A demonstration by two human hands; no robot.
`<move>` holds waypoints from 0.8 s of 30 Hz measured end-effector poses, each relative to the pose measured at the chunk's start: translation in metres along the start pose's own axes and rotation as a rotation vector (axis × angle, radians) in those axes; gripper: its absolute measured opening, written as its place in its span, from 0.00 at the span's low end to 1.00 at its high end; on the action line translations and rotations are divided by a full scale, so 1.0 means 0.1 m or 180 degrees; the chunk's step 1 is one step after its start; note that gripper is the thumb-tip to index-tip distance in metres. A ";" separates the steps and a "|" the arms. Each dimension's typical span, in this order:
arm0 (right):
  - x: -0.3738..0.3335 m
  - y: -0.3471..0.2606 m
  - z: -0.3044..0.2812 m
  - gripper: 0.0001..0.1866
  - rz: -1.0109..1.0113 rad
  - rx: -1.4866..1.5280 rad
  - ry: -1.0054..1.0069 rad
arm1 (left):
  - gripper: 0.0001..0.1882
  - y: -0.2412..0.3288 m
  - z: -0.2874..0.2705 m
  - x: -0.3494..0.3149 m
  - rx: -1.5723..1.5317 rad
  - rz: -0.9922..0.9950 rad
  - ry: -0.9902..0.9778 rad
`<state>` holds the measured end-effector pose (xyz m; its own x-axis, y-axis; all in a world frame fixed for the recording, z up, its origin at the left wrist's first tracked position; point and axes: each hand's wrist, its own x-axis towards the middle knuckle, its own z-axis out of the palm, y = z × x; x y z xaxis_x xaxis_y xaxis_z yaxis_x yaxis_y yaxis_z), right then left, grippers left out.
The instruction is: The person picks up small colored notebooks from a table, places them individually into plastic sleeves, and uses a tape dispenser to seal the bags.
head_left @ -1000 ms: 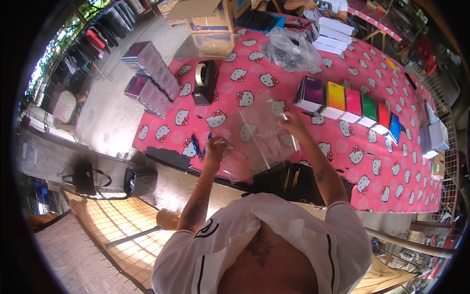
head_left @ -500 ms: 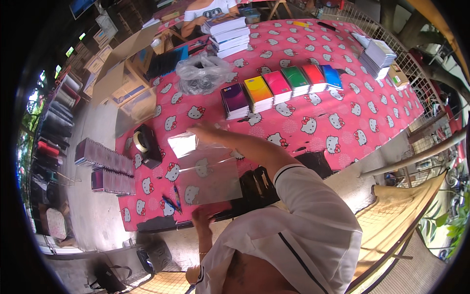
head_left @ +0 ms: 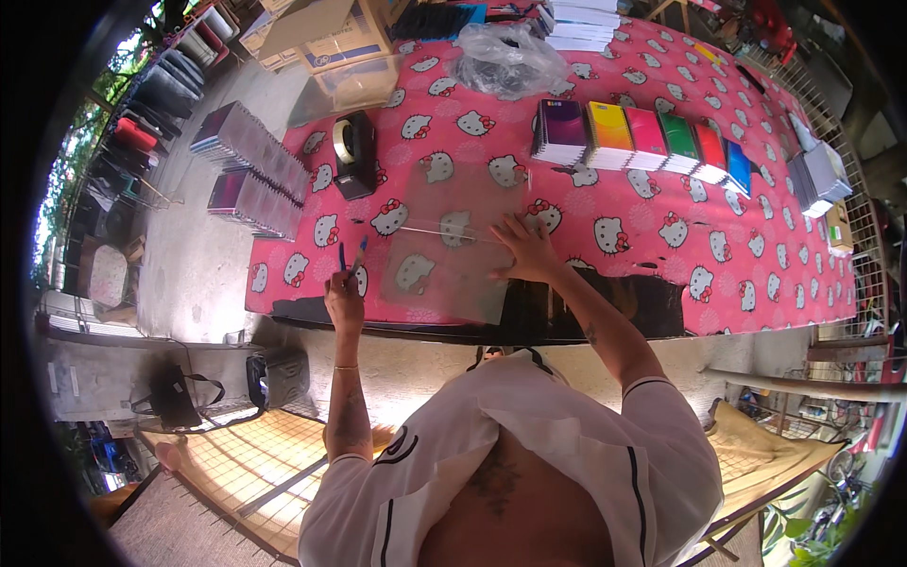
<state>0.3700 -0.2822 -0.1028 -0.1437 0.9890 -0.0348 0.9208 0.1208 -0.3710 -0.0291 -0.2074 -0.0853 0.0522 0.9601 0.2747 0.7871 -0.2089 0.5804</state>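
Note:
A clear plastic sheet [head_left: 444, 269] lies flat on the pink cartoon-cat tablecloth, with a crease or strip running across its middle. My right hand [head_left: 525, 248] rests on the sheet's right side, fingers spread and palm down. By the sheet's left edge, my left hand [head_left: 345, 295] is closed around a slim blue pen-like tool [head_left: 342, 257]. A second slim blue tool [head_left: 363, 248] sticks up beside those fingers; whether it is also gripped cannot be seen. Beyond the sheet's far left corner stands a black tape dispenser [head_left: 355, 161] with a roll on it.
Spiral notebooks [head_left: 609, 132] in several colours stand in a row at the far right. Crumpled clear plastic [head_left: 510, 61] lies behind them. Two stacks of spiral notebooks [head_left: 250, 161] stand left of the table. A cardboard box [head_left: 345, 38] is at the back left.
My right hand has come back from the sheet's far edge to its right side, and the sheet now lies flat. My left hand has moved up to the blue tools and closed. The view has shifted.

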 end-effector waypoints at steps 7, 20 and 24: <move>0.13 0.19 -0.12 0.55 -0.0375 0.0126 -0.0134 | 0.17 0.17 0.03 -0.40 0.0245 0.1493 -0.0668; -0.94 1.90 -1.30 0.30 0.1134 -0.0242 0.2645 | 0.20 2.48 1.01 -0.29 -0.0699 0.2039 -0.0354; -1.66 3.47 -1.83 0.31 0.1944 -0.0764 0.2933 | 0.20 3.94 1.95 -0.45 -0.1088 0.2691 -0.0839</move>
<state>0.7792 -0.3886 -0.0560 0.5846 0.5621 0.5851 0.8054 -0.4891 -0.3349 0.3986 -0.2969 -0.0186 0.6924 0.4682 0.5489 0.2046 -0.8570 0.4729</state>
